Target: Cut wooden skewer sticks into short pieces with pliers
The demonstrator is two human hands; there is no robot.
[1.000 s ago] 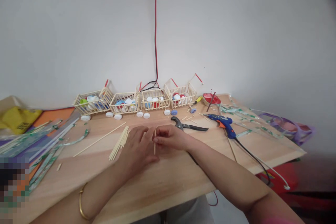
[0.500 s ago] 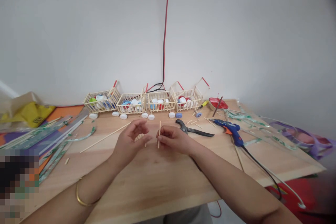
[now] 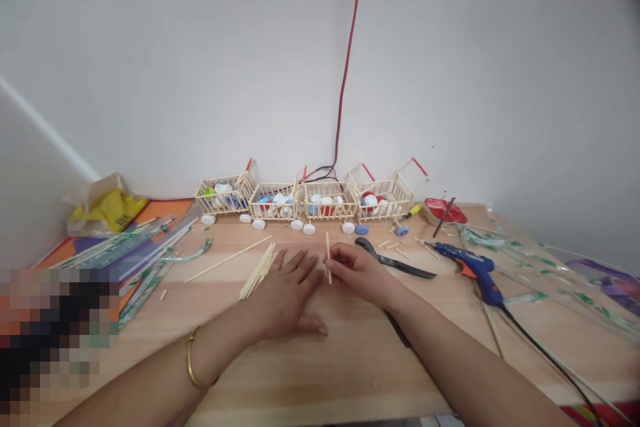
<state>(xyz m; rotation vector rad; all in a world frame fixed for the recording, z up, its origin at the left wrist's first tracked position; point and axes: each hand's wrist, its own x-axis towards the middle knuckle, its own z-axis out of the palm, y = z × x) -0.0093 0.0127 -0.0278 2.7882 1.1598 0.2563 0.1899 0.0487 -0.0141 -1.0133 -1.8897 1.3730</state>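
My right hand (image 3: 361,273) pinches a short wooden stick (image 3: 328,255) and holds it upright on the wooden table (image 3: 320,360). My left hand (image 3: 286,295) lies flat on the table just left of the stick, fingers stretched out, holding nothing. A bundle of thin wooden sticks (image 3: 257,269) lies beside the left hand's fingertips, and one long stick (image 3: 227,258) lies further left. Black pliers (image 3: 393,260) rest just behind the right hand.
Several small stick-built carts (image 3: 305,200) filled with bottle caps line the wall. A blue glue gun (image 3: 475,272) with its black cord lies at right, near a red dish (image 3: 445,211). Plastic wrappers (image 3: 135,250) and a yellow bag (image 3: 107,208) are at left. A red-black cable (image 3: 345,73) hangs down the wall.
My left hand has dropped from a raised, curled pose to lie flat on the table. The right hand still holds the stick upright. The view has shifted, showing more wall at left.
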